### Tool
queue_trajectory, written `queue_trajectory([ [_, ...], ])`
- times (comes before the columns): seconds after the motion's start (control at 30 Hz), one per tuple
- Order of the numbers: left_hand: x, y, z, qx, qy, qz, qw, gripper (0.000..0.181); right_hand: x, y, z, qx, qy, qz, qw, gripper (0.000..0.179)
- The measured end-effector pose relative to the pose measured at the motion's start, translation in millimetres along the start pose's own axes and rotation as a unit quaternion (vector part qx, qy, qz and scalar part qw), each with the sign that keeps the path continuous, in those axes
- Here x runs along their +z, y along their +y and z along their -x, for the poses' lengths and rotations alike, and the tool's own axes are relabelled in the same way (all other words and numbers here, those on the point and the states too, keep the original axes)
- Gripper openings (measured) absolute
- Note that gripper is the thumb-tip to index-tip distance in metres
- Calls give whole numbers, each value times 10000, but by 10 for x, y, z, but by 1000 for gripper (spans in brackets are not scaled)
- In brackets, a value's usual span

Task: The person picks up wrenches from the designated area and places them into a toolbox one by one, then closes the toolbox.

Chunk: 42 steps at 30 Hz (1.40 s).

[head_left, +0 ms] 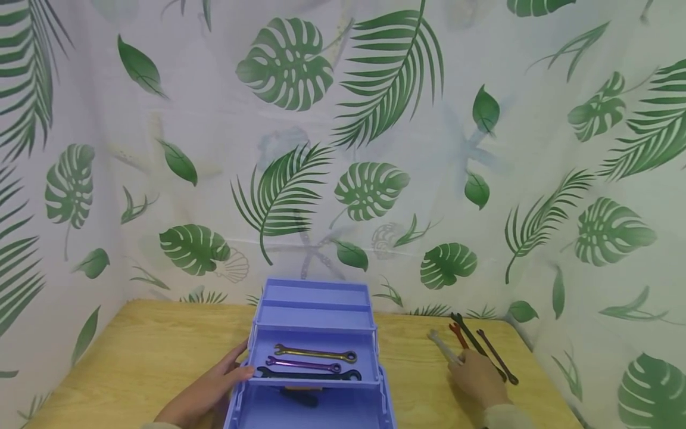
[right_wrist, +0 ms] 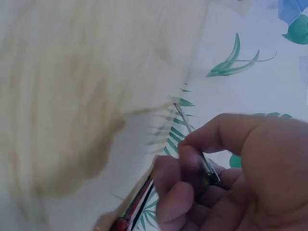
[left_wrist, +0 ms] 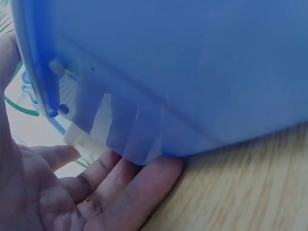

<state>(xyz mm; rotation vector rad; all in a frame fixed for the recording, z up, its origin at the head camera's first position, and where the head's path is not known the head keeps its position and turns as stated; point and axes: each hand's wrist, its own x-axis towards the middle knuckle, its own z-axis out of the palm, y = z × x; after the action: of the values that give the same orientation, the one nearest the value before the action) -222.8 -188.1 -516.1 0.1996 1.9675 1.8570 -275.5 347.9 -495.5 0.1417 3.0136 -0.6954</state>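
Note:
In the head view my left hand [head_left: 206,387] lies against the left side of a blue toolbox [head_left: 316,319], its thumb at the tray's front corner. The left wrist view has its fingers stretched along the box's translucent wall [left_wrist: 211,77]. Over on the right, my right hand [head_left: 479,378] pinches a silver wrench [head_left: 443,347] between thumb and fingers. Beside it lie a red wrench [head_left: 458,335], a long black wrench [head_left: 471,336] and a slim dark reddish wrench [head_left: 498,357]. The tray holds a gold wrench [head_left: 316,353], a purple wrench [head_left: 302,363] and another black wrench [head_left: 308,376].
A dark-handled tool [head_left: 300,396] shows partly under the tray, in the toolbox's lower compartment. The wooden table [head_left: 171,339] meets a leaf-patterned cloth [head_left: 316,196] at the back and both sides.

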Motion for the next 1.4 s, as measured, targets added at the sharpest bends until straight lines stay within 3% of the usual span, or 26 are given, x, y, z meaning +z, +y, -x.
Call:
queue_trajectory([
  [0.17, -2, -15, -2, -47, -1, 9, 10000, 83, 52, -22, -3, -71, 365, -49, 9993, 16],
  [0.43, 22, 0, -15, -417, 383, -137, 9983, 85, 65, -80, 23, 129, 656, -117, 9977, 30],
  [0.67, 32, 13, -29, -550, 419, -200, 9974, 87, 54, -95, 76, 601, 462, -277, 9967, 31],
  [0.87, 4, -15, -8, -612, 89, 434, 9971, 84, 53, -174, 113, 574, 392, -179, 9974, 28],
  [0.97, -1, -11, -7, -609, 139, 348, 9974, 84, 54, -205, 119, 527, 394, -99, 9978, 26],
  [1.07, 1, -7, -16, -623, 371, -25, 9974, 86, 61, -225, 121, 530, 423, 1, 9977, 23],
  [1.4, 15, -2, -32, -738, 494, -67, 9960, 87, 64, -270, 157, 310, 493, 120, 9982, 19],
])
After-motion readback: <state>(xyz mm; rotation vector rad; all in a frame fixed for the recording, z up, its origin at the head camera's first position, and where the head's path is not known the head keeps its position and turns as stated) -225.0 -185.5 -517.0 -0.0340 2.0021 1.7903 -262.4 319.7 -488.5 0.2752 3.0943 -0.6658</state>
